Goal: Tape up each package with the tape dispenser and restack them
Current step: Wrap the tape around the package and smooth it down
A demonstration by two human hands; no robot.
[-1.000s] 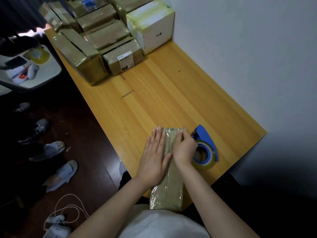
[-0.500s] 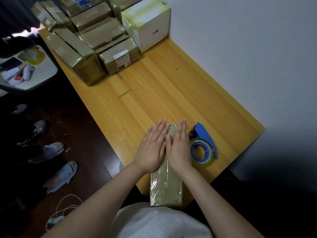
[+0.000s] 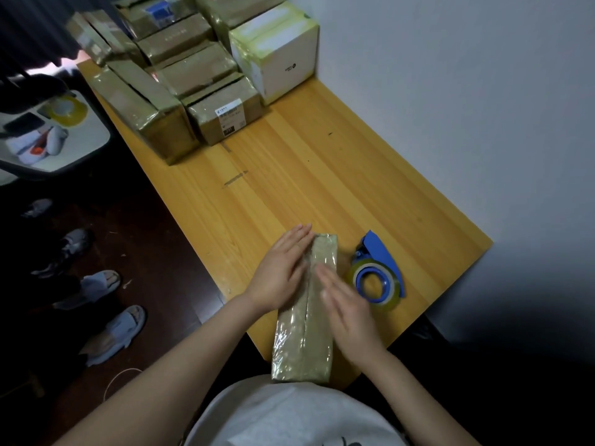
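Note:
A long brown package [image 3: 304, 342] wrapped in shiny tape lies lengthwise at the near edge of the wooden table [image 3: 322, 175], its near end overhanging. My left hand [image 3: 281, 272] lies flat with straight fingers against the package's left side. My right hand [image 3: 349, 309], blurred by motion, lies flat with straight fingers on the package's top right. A blue tape dispenser [image 3: 378, 268] with a yellowish roll lies on the table just right of the package, with neither hand on it.
Several taped brown packages [image 3: 180, 91] and a white box [image 3: 277, 53] are stacked at the table's far end. A white wall borders the table's right side. Left of the table, on the dark floor, are sandalled feet [image 3: 106, 304], shoes and a chair with a tape roll [image 3: 66, 109].
My right hand has slid back toward me along the package top, uncovering its far end. My left hand has shifted to the package's left side. The dispenser stayed put.

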